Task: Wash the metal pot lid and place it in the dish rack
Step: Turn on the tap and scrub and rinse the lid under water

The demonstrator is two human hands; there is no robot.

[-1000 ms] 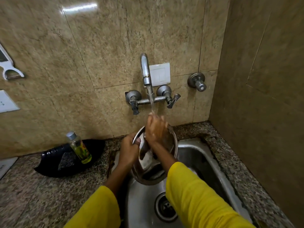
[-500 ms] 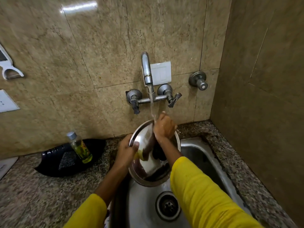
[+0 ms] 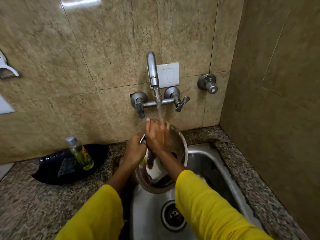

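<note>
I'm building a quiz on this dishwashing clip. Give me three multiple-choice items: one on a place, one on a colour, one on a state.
1. Where does the clear plastic bottle of yellow-green liquid stand?
A. In the sink
B. On the speckled granite counter, left of the sink
C. On a shelf

2. What colour are the sleeves?
A. Yellow
B. Blue
C. White

3. What state is the wall-mounted steel tap in?
A. Off
B. Dripping
C. Running

Answers: 1 B, it stands beside the steel sink; 2 A, both forearms show yellow cloth; 3 C, a stream falls on the right hand over the round metal pot lid, gripped by the left hand.
</note>
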